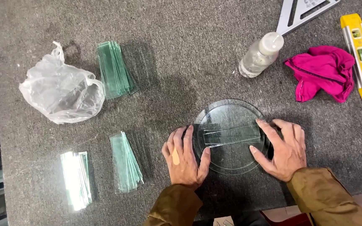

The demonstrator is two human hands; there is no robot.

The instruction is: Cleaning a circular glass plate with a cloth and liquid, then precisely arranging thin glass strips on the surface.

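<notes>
A round clear glass disc [231, 111] lies flat on the grey felt table [181, 75]. Across its middle rests a narrow clear glass strip [232, 135]. My left hand [185, 157] lies at the disc's left edge, its thumb touching the strip's left end. At the right edge, my right hand [283, 148] pinches the strip's right end between thumb and forefinger. Both hands steady the strip on the disc.
Three stacks of greenish glass strips lie to the left [115, 69] [125, 162] [77, 179], beside a crumpled plastic bag [61, 90]. At the back stand a clear plastic bottle [259, 54], a pink rag [323, 72], a yellow spirit level [360, 54] and a metal square [302, 11].
</notes>
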